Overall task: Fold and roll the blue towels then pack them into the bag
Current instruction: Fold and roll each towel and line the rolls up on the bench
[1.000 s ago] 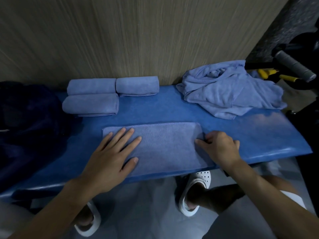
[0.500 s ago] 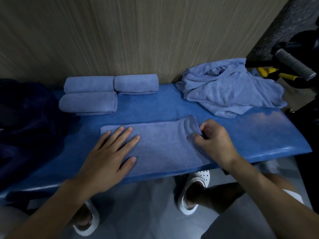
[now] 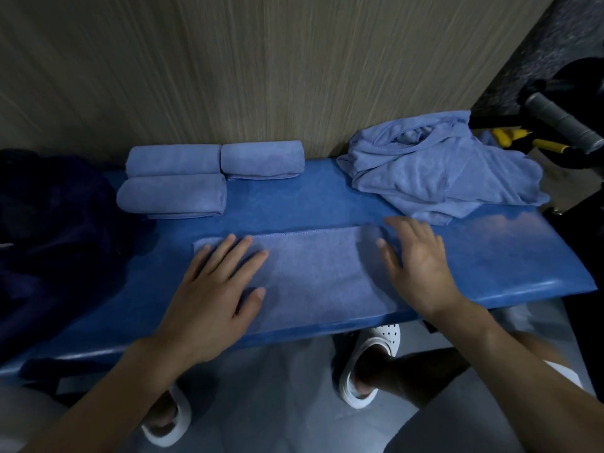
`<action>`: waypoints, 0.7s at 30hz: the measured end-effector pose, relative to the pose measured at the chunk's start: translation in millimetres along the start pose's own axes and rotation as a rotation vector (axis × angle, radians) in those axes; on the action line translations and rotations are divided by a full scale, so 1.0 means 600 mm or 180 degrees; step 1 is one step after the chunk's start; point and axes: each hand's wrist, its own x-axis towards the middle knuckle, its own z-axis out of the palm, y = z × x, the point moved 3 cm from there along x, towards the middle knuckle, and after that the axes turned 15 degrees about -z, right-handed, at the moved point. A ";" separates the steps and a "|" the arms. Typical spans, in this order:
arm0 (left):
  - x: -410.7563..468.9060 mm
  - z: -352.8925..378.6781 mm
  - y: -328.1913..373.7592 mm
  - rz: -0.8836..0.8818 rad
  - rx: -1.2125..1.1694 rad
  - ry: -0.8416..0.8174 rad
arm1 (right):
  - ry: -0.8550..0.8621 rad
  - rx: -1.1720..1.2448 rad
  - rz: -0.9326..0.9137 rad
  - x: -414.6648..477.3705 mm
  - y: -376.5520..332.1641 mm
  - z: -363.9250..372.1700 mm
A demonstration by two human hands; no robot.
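The folded towel [image 3: 313, 276] is lying lengthwise left-to-right along the bench [image 3: 490, 256], left hand [image 3: 212, 289] and right hand [image 3: 421, 269] resting on it, fingers splayed

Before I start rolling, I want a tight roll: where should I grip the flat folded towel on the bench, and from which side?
Probably the right short end, coming from the right. The folded towel lies as a long flat strip along the bench; the left hand presses its left end, the right hand rests open over the free right end.

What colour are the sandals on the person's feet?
White, with small holes on top; the sandals show best in the head view, below the bench edge.
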 end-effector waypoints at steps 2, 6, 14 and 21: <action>0.005 -0.002 0.016 -0.0100 -0.0089 0.0043 | -0.0207 -0.0292 -0.0666 0.006 -0.039 0.008; 0.007 0.021 0.015 -0.0192 0.0203 -0.0094 | -0.1184 -0.0707 -0.1279 -0.012 -0.092 0.066; 0.005 0.029 0.003 -0.0108 0.0400 -0.0186 | -0.1488 -0.0868 -0.0857 -0.014 -0.026 0.068; 0.032 0.001 0.092 -0.0249 0.0179 0.0165 | -0.1347 -0.0733 -0.0713 -0.014 -0.031 0.074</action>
